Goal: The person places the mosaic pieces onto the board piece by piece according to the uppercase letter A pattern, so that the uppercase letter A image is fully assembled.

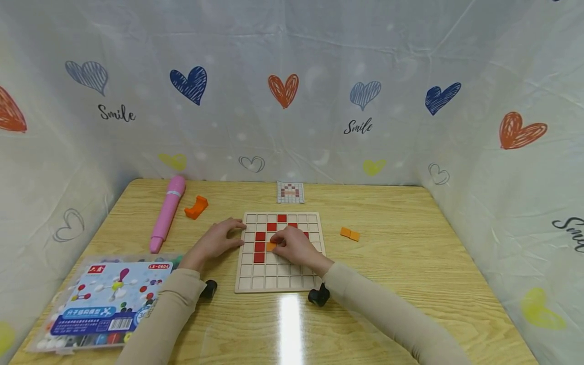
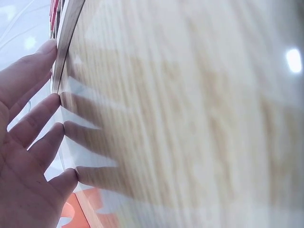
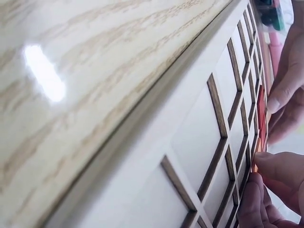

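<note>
A pale wooden grid board [image 1: 252, 283] lies on the table, with several red square tiles [image 1: 259, 247] set in its cells. My right hand [image 1: 295, 247] is over the middle of the board and pinches an orange square tile [image 1: 271, 247] between thumb and fingers, just right of a column of red tiles. In the right wrist view the orange tile [image 3: 257, 166] shows only as a sliver at the fingertips. My left hand [image 1: 218, 240] rests against the board's left edge, its fingers spread and fairly straight. The right hand hides part of the tile pattern.
Two orange tiles [image 1: 350, 233] lie right of the board. Behind it is a small pattern card [image 1: 290, 193]. Toward the left are a pink wand-like stick [image 1: 168, 214], an orange curved block [image 1: 196, 207] and a clear box with a molecule-model label [image 1: 109, 294].
</note>
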The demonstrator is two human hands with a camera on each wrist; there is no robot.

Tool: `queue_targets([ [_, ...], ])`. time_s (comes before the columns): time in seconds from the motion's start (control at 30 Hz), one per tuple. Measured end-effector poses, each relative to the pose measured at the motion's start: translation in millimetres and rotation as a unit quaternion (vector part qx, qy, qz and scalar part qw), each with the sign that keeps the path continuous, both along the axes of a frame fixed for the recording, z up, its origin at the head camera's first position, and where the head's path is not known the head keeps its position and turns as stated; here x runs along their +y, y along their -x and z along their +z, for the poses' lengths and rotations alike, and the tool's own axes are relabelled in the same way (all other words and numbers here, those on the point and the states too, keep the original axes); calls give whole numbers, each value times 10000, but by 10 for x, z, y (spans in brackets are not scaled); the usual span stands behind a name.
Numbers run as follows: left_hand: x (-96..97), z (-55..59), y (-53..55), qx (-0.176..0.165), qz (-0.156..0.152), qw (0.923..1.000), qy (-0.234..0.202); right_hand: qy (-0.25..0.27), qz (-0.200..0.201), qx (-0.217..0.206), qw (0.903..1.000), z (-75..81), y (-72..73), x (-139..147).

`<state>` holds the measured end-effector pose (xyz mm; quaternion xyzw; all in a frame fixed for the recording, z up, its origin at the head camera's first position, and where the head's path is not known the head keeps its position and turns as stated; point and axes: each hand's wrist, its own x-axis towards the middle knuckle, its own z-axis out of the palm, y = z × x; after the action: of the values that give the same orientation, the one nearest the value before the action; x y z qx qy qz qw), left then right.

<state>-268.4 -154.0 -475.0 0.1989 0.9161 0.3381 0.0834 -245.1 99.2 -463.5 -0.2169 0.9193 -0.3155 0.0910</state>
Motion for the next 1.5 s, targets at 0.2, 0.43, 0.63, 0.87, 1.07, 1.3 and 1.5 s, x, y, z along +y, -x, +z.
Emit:
queue_targets([
  [0.2,23,26,-16,-7,-26,10000,-10,411,-233,-302,9984,-6,-41,128],
  [0.43,-2,8,-5,72,-41,10000,20,1063,-840,-323,9902,66,-185,491],
  [0.63,-15,0,1,36,-7,10000,-9,1512,-1744,-332,9724,62,-297,953],
  [0.87,-22,11,-6,-20,-8,10000,8,1377,-2587,-394,9553,-35,-369,1546],
  [1.07,-20,14,-10,-38,-10,10000,-28,1032,-2798,-517,9531,-60,-380,1871],
  [1.3,-14,10,-16,-86,38,10000,-12,523,-2601,-494,9629,-127,-287,2008],
  [1.5,-8,15,-12,-115,44,9999,-29,480,-2471,-556,9662,-136,-224,2016],
])
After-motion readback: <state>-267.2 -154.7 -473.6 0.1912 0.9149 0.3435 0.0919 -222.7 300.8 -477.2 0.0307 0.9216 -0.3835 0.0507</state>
